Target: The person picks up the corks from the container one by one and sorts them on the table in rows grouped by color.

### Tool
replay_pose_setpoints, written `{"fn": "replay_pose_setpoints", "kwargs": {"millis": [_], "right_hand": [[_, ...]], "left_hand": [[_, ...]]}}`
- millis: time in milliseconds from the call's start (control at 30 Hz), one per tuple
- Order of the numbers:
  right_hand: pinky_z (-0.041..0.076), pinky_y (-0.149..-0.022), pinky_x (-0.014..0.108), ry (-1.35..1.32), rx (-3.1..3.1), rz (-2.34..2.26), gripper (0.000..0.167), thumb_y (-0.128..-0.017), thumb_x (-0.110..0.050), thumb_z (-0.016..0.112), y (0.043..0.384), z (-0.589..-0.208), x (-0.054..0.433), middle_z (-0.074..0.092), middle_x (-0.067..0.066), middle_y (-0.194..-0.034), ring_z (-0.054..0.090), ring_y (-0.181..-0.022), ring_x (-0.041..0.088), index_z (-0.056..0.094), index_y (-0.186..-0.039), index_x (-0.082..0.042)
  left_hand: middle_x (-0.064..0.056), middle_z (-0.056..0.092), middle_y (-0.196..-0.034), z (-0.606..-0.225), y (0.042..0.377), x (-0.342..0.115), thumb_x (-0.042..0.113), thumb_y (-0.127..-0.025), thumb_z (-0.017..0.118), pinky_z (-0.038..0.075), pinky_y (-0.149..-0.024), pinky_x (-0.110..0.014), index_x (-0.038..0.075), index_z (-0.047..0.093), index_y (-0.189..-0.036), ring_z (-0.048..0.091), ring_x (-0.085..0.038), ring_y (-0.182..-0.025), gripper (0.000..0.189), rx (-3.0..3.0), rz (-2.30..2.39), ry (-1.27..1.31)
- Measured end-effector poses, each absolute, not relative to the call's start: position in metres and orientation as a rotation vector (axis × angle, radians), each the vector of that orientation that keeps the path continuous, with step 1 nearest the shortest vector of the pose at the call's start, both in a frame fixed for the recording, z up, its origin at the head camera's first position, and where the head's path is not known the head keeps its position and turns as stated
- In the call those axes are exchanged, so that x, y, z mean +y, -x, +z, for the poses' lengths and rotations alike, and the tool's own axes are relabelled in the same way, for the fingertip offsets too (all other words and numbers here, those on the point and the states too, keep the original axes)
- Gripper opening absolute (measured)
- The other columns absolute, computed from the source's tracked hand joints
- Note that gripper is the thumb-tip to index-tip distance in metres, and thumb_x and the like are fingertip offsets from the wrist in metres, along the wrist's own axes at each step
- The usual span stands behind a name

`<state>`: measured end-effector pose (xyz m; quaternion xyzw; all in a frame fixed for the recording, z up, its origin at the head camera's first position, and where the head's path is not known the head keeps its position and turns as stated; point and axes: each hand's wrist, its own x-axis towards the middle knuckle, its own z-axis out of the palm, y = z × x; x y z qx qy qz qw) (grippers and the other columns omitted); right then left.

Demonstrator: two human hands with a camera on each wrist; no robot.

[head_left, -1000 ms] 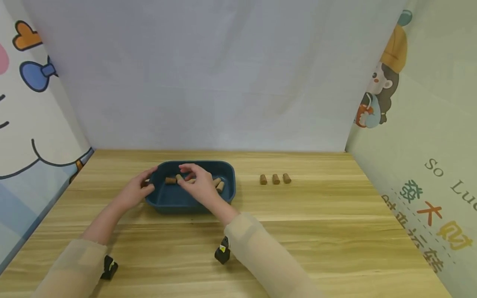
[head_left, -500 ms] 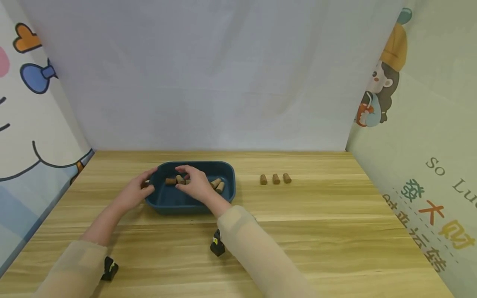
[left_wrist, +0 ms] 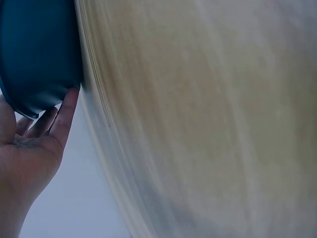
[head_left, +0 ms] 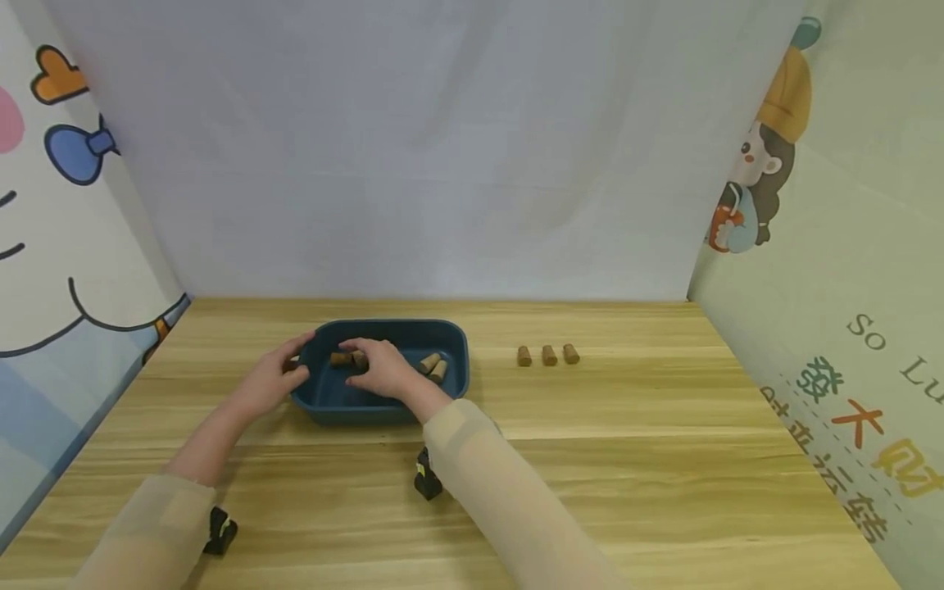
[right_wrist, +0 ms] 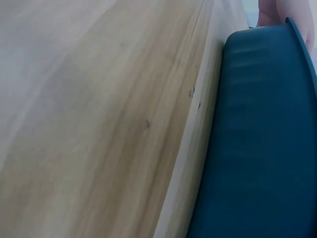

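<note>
A dark blue rectangular bin stands on the wooden table, with several corks inside. My left hand rests against the bin's left end, thumb and index finger spread apart. In the left wrist view, its fingers touch the bin's outer wall. Inside the bin, my right hand reaches over the corks with thumb and index finger apart. Just beyond its fingertips lies a brown cork. Two paler corks, one a light cork, lie at the right end. My right hand hides part of the bin floor.
Right of the bin, three corks stand in a row on the table, the middle cork among them. A pale curtain hangs behind the table, and printed panels flank it. Each wrist carries a small black device.
My right hand has let go of a light cork at the bin's left part and shifted slightly down, fingers spreading. My left hand has stayed at the bin's end.
</note>
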<state>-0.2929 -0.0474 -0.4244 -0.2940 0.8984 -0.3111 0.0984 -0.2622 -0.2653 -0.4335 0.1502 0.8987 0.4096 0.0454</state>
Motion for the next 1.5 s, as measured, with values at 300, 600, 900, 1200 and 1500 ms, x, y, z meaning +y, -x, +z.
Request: {"fn": "replay_pose_setpoints", "kwargs": {"millis": [300, 600, 900, 1200, 1500], "right_hand": [[0.035, -0.106, 0.032, 0.86, 2.702, -0.772, 0.054, -0.091, -0.021, 0.065, 0.2945, -0.4233, -0.0561, 0.049, -0.001, -0.141, 0.039, -0.128, 0.022, 0.046, -0.141, -0.017], [0.041, -0.094, 0.032, 0.809, 2.71, -0.693, 0.05, -0.092, -0.024, 0.062, 0.2987, -0.4255, -0.057, 0.052, -0.004, -0.137, 0.039, -0.114, 0.019, 0.047, -0.14, -0.022], [0.037, -0.101, 0.039, 0.881, 2.717, -0.685, 0.037, -0.094, -0.02, 0.061, 0.299, -0.4273, -0.0554, 0.054, -0.006, -0.134, 0.038, -0.121, 0.021, 0.058, -0.131, -0.023], [0.039, -0.096, 0.035, 0.945, 2.746, -0.59, 0.033, -0.093, -0.021, 0.061, 0.2984, -0.4285, -0.0557, 0.056, -0.002, -0.125, 0.042, -0.115, 0.02, 0.062, -0.127, -0.026], [0.035, -0.105, 0.04, 0.905, 2.728, -0.659, 0.023, -0.09, -0.018, 0.065, 0.2965, -0.4273, -0.054, 0.064, -0.008, -0.117, 0.043, -0.116, 0.018, 0.069, -0.112, -0.024]], "left_hand": [[-0.036, 0.027, -0.145, -0.4343, 0.2634, -0.2654, 0.01, -0.097, 0.044, 0.046, -0.091, -0.054, 0.001, 0.018, -0.15, 0.044, -0.051, -0.122, 0.06, 2.738, 1.269, -0.476], [-0.035, 0.028, -0.145, -0.434, 0.2628, -0.2654, 0.009, -0.097, 0.044, 0.047, -0.089, -0.049, 0.002, 0.017, -0.151, 0.045, -0.05, -0.122, 0.06, 2.704, 1.309, -0.474], [-0.036, 0.03, -0.143, -0.4329, 0.2623, -0.2653, 0.005, -0.096, 0.044, 0.049, -0.086, -0.042, -0.002, 0.017, -0.15, 0.045, -0.05, -0.121, 0.061, 2.703, 1.328, -0.493], [-0.037, 0.029, -0.143, -0.4324, 0.2618, -0.2646, 0.005, -0.096, 0.044, 0.046, -0.091, -0.051, -0.002, 0.018, -0.15, 0.044, -0.052, -0.121, 0.06, 2.714, 1.308, -0.487], [-0.038, 0.028, -0.143, -0.4314, 0.2611, -0.2648, 0.007, -0.096, 0.045, 0.045, -0.092, -0.055, -0.001, 0.019, -0.15, 0.044, -0.052, -0.121, 0.06, 2.724, 1.298, -0.473]]}}
